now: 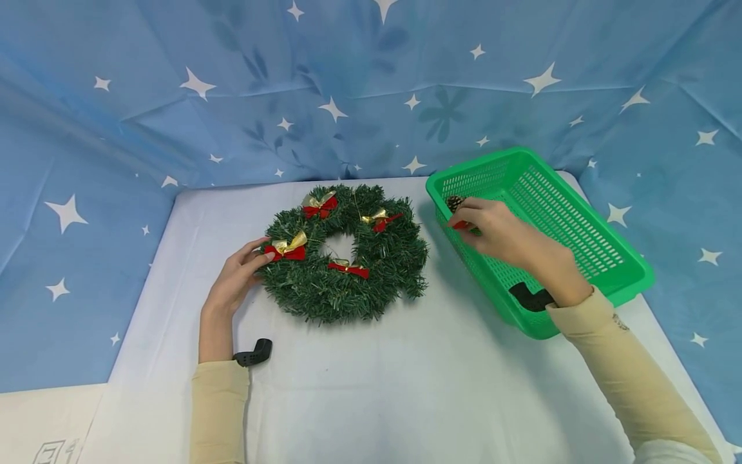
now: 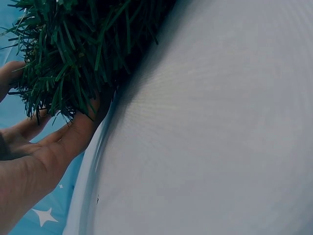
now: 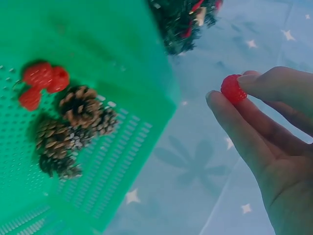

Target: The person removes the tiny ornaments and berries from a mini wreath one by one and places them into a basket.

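Note:
On the table lies a green artificial wreath (image 1: 348,299) decorated with several red-and-gold bows. My left hand (image 1: 233,277) grips its left edge, thumb on top near one bow (image 1: 288,248). In the left wrist view, fingers (image 2: 80,127) reach under the wreath's needles. A small red artificial raspberry (image 3: 233,89) is pinched between the thumb and fingertips of my right hand (image 1: 501,235), above the near-left part of a green plastic basket (image 1: 643,277). Inside the basket are more raspberries (image 3: 38,76) and several pine cones (image 3: 79,105).
A white cloth (image 1: 371,393) covers the table. Blue fabric (image 1: 359,129) with white stars hangs behind and at the sides. Black wrist devices show by the left wrist (image 1: 255,353) and by the right wrist (image 1: 530,298). The basket's tall walls stand right of the wreath.

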{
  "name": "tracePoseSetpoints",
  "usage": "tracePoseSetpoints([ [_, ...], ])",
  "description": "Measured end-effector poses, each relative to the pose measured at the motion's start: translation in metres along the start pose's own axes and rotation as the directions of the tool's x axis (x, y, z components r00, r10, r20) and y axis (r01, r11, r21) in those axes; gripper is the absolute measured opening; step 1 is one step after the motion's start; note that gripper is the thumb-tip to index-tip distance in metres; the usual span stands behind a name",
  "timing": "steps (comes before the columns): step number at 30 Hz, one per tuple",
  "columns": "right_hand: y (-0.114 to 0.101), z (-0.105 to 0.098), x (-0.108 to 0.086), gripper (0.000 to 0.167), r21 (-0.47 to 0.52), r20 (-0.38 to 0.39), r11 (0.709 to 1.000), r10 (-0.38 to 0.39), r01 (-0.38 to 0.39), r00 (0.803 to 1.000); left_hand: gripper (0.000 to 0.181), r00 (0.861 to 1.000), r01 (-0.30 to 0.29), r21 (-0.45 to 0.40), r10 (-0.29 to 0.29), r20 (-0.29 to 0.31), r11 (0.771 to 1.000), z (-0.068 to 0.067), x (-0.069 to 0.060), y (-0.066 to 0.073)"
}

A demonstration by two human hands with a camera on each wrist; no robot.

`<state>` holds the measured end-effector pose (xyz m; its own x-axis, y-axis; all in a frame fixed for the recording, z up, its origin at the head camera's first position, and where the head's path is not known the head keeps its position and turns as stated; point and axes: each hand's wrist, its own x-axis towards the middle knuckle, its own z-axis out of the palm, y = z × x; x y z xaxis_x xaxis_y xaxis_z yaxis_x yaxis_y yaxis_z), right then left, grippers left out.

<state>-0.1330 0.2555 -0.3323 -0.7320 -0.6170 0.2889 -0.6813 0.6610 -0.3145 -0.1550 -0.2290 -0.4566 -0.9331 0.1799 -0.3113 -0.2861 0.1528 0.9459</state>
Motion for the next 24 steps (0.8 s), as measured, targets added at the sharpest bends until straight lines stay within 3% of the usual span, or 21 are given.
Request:
tracePoseSetpoints([
  [11, 0.026, 0.001, -0.006, 0.019, -0.027, 0.049, 0.995, 0.095, -0.094, 0.994, 0.064, 1.000, -0.006, -0.006, 0.006, 0.006, 1.000, 0.000, 0.000, -0.002],
  [24, 0.052, 0.013, -0.009, 0.017, -0.008, 0.185, 0.969, 0.245, -0.248, 0.952, 0.065, 0.999, -0.018, -0.005, 0.018, 0.026, 1.000, -0.002, -0.001, -0.001],
])
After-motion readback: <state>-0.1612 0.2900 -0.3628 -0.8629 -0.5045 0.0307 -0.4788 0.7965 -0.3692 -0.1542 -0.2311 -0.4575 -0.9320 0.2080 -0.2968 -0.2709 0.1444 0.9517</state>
